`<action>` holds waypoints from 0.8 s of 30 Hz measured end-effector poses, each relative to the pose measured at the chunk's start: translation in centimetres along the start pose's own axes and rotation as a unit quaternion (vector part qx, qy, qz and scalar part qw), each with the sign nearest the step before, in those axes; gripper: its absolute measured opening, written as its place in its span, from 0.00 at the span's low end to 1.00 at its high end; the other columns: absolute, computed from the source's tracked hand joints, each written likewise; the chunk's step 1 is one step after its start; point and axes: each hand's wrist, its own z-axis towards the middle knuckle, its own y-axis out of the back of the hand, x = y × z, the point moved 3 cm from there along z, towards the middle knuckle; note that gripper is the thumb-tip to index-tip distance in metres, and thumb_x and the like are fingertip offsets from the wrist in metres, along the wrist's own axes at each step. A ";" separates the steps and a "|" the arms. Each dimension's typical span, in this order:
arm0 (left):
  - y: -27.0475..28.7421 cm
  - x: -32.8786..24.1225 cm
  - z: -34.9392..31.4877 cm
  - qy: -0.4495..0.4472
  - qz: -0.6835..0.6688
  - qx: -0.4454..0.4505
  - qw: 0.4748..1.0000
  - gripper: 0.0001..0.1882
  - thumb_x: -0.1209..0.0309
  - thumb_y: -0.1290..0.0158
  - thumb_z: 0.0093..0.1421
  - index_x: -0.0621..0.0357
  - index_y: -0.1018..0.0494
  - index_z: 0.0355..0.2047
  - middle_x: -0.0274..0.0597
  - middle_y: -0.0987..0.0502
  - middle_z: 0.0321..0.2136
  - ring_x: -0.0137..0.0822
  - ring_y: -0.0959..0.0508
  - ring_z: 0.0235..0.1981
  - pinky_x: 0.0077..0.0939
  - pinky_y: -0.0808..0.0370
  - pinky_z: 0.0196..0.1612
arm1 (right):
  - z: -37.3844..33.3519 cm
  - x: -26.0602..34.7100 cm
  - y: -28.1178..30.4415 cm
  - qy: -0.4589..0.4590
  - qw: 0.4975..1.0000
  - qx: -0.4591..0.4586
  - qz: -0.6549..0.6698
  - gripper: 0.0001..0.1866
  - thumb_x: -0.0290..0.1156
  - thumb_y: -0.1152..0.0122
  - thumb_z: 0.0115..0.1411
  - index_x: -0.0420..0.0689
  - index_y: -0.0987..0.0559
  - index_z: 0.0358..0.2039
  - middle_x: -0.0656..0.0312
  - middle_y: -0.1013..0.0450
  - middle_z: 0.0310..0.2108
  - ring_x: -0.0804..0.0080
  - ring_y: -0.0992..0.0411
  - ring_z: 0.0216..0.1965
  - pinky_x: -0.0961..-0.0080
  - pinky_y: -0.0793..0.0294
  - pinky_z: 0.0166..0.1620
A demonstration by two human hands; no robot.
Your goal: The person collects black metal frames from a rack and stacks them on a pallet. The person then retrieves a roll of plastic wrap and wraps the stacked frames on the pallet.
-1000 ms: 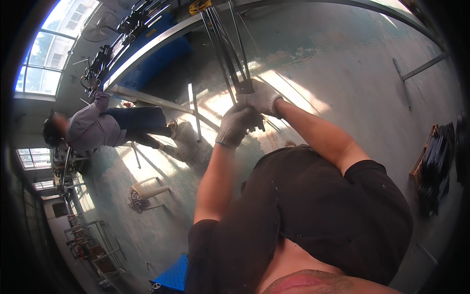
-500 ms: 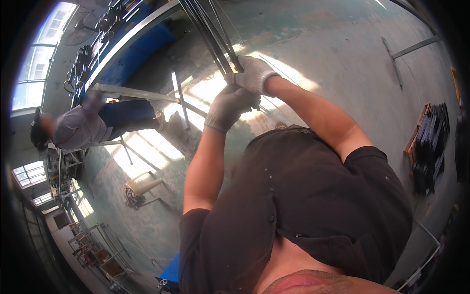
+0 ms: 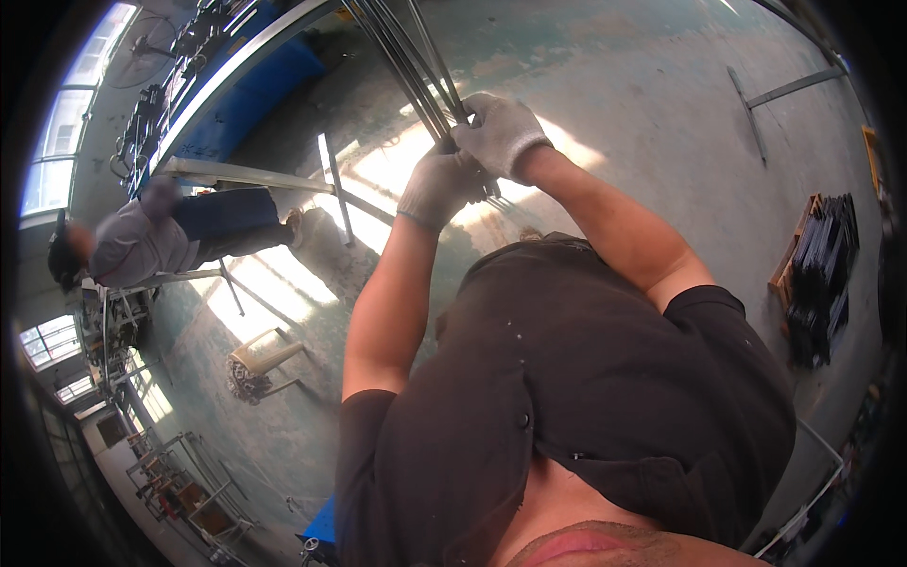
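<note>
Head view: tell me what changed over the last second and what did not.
Both gloved hands, the left hand and right hand, sit higher in the picture than before, along with the bundle of metal rods. The co-worker has slid toward the left edge. Unchanged: both hands stay closed on the rods, and the co-worker remains bent over.

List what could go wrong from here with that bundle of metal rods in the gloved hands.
The metal rods are long, gripped only at one end by the left hand and right hand; the far end might swing or sag. A co-worker bends nearby and could be struck. Loose rods may slip apart through the gloves.
</note>
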 end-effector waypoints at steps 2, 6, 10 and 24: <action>1.6 4.4 2.7 -0.068 -0.098 0.002 0.993 0.28 0.54 0.37 0.74 0.67 0.28 0.59 0.41 0.19 0.33 0.32 0.18 0.29 0.28 0.23 0.30 | 0.0 0.8 0.2 0.019 0.999 0.002 -0.033 0.25 0.45 0.34 0.61 0.40 0.13 0.52 0.49 0.14 0.44 0.48 0.16 0.47 0.58 0.19 0.55; -1.7 -1.5 1.1 0.028 0.106 0.023 0.994 0.13 0.69 0.42 0.73 0.66 0.23 0.51 0.44 0.17 0.31 0.34 0.15 0.29 0.29 0.18 0.32 | 1.4 -1.3 1.3 -0.011 0.997 0.014 -0.076 0.24 0.46 0.37 0.61 0.42 0.14 0.50 0.47 0.14 0.45 0.46 0.16 0.50 0.57 0.19 0.58; -1.0 0.1 2.6 0.015 0.047 0.038 0.998 0.21 0.68 0.42 0.75 0.69 0.30 0.62 0.49 0.17 0.36 0.38 0.14 0.30 0.30 0.18 0.29 | 1.3 -0.7 2.4 -0.036 0.996 0.026 -0.083 0.22 0.45 0.36 0.60 0.43 0.13 0.47 0.46 0.14 0.45 0.46 0.16 0.50 0.58 0.19 0.57; 0.1 -3.5 2.4 0.010 0.051 -0.053 0.997 0.10 0.70 0.41 0.70 0.69 0.22 0.39 0.49 0.16 0.30 0.42 0.14 0.26 0.35 0.18 0.28 | -1.9 -6.3 3.8 0.035 0.986 -0.020 0.160 0.12 0.32 0.38 0.64 0.38 0.17 0.44 0.59 0.18 0.35 0.70 0.22 0.38 0.66 0.20 0.45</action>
